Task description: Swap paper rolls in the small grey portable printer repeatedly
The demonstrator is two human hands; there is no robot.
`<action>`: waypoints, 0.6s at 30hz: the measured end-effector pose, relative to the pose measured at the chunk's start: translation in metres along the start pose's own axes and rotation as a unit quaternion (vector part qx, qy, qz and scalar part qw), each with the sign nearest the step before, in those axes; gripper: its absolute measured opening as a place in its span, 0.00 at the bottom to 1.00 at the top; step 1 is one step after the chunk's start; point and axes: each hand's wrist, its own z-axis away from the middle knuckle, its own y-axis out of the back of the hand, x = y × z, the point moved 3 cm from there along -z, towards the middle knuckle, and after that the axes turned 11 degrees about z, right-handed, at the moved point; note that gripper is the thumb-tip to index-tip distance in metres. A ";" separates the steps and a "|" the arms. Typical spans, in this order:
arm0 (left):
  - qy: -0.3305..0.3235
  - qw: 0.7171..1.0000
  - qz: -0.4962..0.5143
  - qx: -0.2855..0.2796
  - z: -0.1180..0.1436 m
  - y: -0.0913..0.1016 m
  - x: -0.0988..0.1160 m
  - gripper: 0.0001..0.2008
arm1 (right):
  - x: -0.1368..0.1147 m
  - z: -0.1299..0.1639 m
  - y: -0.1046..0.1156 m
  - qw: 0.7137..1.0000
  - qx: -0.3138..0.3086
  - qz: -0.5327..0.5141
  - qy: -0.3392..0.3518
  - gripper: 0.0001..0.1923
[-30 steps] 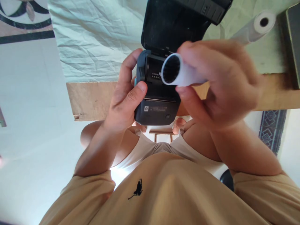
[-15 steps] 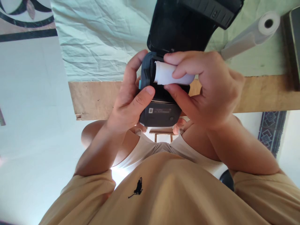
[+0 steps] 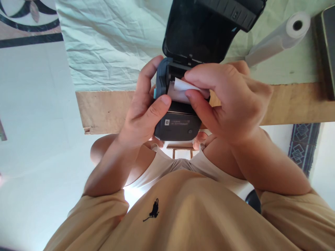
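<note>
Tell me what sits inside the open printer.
A white paper roll lies in the printer bay, its loose end pinched by the right hand. That hand covers the roll's right part and the bay beneath.

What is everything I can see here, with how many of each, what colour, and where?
Small dark grey plastic printer: one, lid open, held at the table's edge.
White paper roll: one, in the printer's open bay, loose end pinched.
Long white paper roll: one, lying on the cloth, upper right.
Pale green creased cloth: one, over the table.
Brown wooden table edge: one, across the middle.
Dark flat object: one, far right, cut off.
Tan shirt: one, bottom.
Left hand: grips the printer's left side.
Right hand: pinches the paper end.
</note>
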 end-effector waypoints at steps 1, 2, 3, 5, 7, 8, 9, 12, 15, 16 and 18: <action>-0.014 1.000 -0.003 -0.010 -0.001 0.002 -0.001 0.29 | 0.001 0.000 0.001 1.000 -0.005 -0.005 0.000 0.11; -0.004 1.000 -0.004 0.000 -0.001 0.004 -0.003 0.28 | 0.001 0.000 0.002 1.000 -0.013 -0.011 0.002 0.14; -0.001 1.000 -0.002 -0.005 -0.001 0.005 -0.005 0.28 | 0.002 -0.001 0.002 1.000 -0.022 -0.017 0.005 0.17; -0.002 1.000 0.001 -0.019 -0.002 0.004 -0.005 0.26 | 0.003 -0.002 0.004 0.999 -0.032 -0.024 0.003 0.23; -0.010 0.999 -0.005 -0.037 -0.001 0.000 -0.002 0.25 | 0.004 -0.003 0.005 0.999 -0.018 -0.024 0.010 0.23; -0.008 0.999 -0.009 -0.030 -0.001 -0.001 0.000 0.25 | 0.004 -0.003 0.005 0.999 -0.004 -0.028 0.017 0.20; -0.003 1.000 -0.012 -0.017 0.000 -0.001 0.001 0.25 | 0.004 -0.003 0.006 0.999 0.005 -0.035 0.026 0.16; -0.006 1.000 -0.009 -0.015 -0.001 -0.004 0.002 0.25 | 0.005 -0.003 0.006 0.997 0.018 -0.066 0.046 0.05; -0.037 0.999 -0.008 0.031 -0.005 -0.005 0.000 0.30 | 0.005 -0.002 0.006 0.993 0.016 -0.089 0.074 0.06; -0.044 0.997 -0.007 0.062 -0.007 -0.006 0.000 0.31 | 0.005 -0.001 0.006 0.991 0.013 -0.097 0.089 0.06; -0.049 0.992 -0.007 0.113 -0.009 -0.010 0.000 0.34 | 0.003 0.001 0.006 0.987 0.006 -0.111 0.115 0.07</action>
